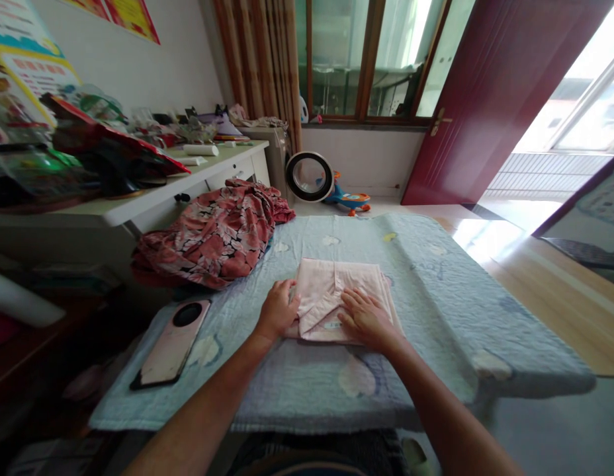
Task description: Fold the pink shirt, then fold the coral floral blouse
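Now both hands on pink garment — label unreadable

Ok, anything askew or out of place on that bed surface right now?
The phone lies near the quilt's left edge, close to slipping off. The floral garment sits in a crumpled heap at the far left. The pink cloth under the left hand and right hand looks neatly folded.
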`<action>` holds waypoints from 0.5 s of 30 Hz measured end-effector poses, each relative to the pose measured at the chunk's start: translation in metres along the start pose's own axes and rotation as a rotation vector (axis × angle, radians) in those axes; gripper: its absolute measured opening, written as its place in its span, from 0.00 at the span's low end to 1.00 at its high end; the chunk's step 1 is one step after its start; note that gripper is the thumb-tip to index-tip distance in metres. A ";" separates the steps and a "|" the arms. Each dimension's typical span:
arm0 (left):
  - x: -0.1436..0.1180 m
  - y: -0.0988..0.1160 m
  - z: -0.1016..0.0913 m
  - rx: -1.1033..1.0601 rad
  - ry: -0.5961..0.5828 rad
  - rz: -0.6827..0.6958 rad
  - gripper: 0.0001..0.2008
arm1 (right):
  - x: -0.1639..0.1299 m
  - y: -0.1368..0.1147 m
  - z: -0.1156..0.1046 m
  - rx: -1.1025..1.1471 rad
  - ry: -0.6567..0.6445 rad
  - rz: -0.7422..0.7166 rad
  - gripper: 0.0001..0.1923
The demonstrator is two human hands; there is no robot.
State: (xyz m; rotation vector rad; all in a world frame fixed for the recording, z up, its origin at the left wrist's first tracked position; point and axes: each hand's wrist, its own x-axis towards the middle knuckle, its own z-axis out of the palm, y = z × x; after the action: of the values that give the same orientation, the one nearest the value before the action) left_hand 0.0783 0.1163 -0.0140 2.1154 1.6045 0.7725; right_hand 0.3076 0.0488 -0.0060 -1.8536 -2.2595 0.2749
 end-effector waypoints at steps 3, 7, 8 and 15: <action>0.009 -0.006 -0.003 -0.090 -0.109 -0.170 0.20 | 0.013 -0.007 -0.013 0.046 0.069 -0.008 0.25; 0.012 -0.011 0.002 -0.195 -0.231 -0.282 0.21 | 0.030 -0.016 -0.006 0.033 0.192 0.015 0.22; 0.012 -0.013 0.003 -0.189 -0.232 -0.288 0.18 | 0.033 -0.018 -0.001 0.017 0.182 0.017 0.23; 0.009 -0.019 0.006 -0.729 -0.350 -0.326 0.15 | 0.033 -0.019 0.023 -0.048 0.078 0.024 0.28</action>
State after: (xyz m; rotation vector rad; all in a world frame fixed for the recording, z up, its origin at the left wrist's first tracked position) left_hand 0.0695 0.1298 -0.0276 1.3389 1.1870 0.6867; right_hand 0.2769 0.0771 -0.0212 -1.8820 -2.2125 0.1509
